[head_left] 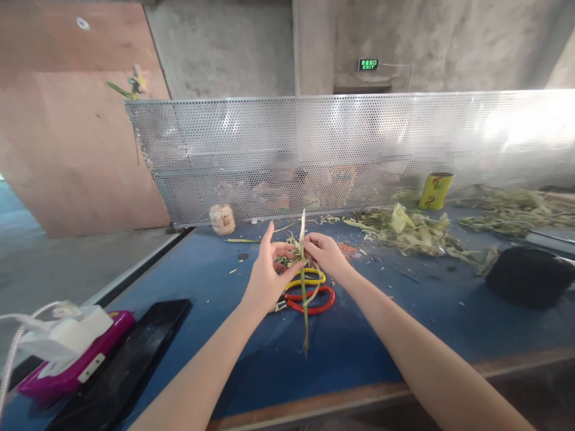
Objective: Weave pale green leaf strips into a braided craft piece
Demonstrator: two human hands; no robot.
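My right hand [327, 252] is closed in a pinch on a long thin green leaf strip [304, 299] that runs from above the hands down toward the table's front. My left hand [266, 276] is beside it with fingers spread, fingertips touching the strip and a small bundle of leaf pieces [293, 254]. Under the hands, on the blue table [386, 335], lie scissors with red and yellow handles [314, 296].
A heap of green leaf scraps [413, 230] spreads across the back right. A yellow-green cup [435, 190] and a small roll [222, 218] stand by the perforated metal screen [341, 143]. A black object [530, 276] sits right; a phone [130, 353] and a pink case with white charger [67, 353] sit left.
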